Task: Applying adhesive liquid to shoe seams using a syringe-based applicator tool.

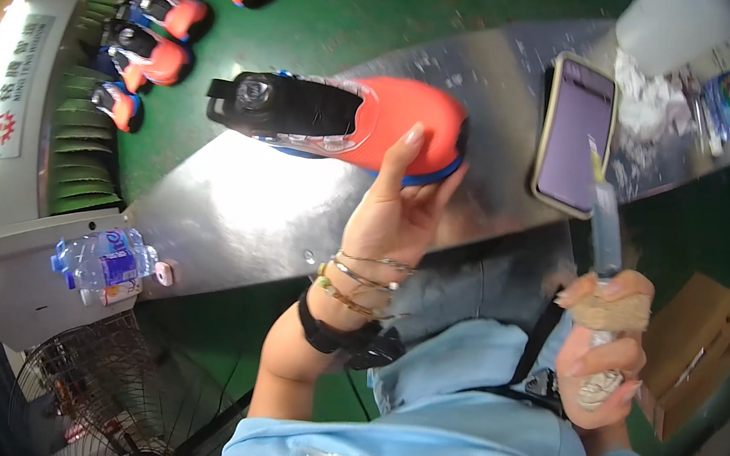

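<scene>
My left hand (407,192) is closed around the toe end of an orange-red and black shoe (412,119), thumb on its upper and fingers beneath the blue sole edge. The shoe lies sideways above the metal table, toe to the right and black heel to the left. In my right hand (602,352) is a syringe (606,232) with a pale yellow tip pointing up and away. Tan wrapping surrounds its lower part, and whitish material shows between my fingers. The syringe tip is apart from the shoe, near the phone (573,136) lying on the table.
The metal table (488,60) carries crumpled white tissue (649,99) and a white container (686,30) at the far right. A plastic bottle (107,263) lies at left above a fan (123,381). Several similar shoes (144,51) stand on green at far left. A cardboard box (695,350) is at right.
</scene>
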The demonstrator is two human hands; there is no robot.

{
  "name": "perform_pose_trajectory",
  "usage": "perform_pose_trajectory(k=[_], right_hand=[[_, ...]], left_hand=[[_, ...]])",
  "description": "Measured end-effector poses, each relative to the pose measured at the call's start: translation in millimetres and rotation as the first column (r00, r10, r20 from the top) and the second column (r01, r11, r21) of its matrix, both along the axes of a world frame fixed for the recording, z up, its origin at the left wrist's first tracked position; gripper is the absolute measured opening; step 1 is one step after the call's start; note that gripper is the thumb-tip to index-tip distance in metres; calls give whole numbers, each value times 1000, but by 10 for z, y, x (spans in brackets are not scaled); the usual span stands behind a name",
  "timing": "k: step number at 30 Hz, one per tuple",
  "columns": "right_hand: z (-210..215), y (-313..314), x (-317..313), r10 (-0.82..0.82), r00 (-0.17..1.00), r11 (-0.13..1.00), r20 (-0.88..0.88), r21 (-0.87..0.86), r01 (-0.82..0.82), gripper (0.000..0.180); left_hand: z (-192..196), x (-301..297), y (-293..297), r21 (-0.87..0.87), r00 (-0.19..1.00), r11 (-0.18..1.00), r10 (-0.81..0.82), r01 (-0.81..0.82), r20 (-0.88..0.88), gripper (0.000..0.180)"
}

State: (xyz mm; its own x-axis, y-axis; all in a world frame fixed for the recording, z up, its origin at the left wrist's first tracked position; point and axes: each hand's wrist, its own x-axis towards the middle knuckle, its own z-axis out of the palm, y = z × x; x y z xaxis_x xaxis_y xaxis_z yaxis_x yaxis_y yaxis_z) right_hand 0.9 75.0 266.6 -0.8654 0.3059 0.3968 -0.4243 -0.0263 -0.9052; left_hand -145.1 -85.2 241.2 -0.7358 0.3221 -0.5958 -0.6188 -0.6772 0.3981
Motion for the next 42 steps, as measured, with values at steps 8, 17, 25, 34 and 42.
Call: perform_pose_trajectory(k=[8, 17, 25, 34, 42], right_hand=[[-241, 550, -247, -280, 960, 958, 26, -56, 281, 40], [-688, 1224, -488, -485, 874, 872, -22, -94, 481, 36], [-901, 1541, -173, -313, 947, 706, 66, -651, 279, 34], [-491, 1485, -60, -242, 970, 844, 6, -492, 213, 36], [-558, 1473, -341, -179, 982, 706, 62, -688, 172, 45]], left_hand=[[-216, -1742, -1842, -291, 904, 939, 46, -184, -424, 54], [-840, -2405, -2925, -522, 787, 590, 501, -616, -361, 39], [-781, -2829, -1564, -244, 956, 945, 153, -216, -250, 61], [-1216, -4383, -1799, -420, 865, 813, 190, -404, -464, 68], [-570, -2766, -1619, -427, 865, 896, -118, -119, -488, 58]])
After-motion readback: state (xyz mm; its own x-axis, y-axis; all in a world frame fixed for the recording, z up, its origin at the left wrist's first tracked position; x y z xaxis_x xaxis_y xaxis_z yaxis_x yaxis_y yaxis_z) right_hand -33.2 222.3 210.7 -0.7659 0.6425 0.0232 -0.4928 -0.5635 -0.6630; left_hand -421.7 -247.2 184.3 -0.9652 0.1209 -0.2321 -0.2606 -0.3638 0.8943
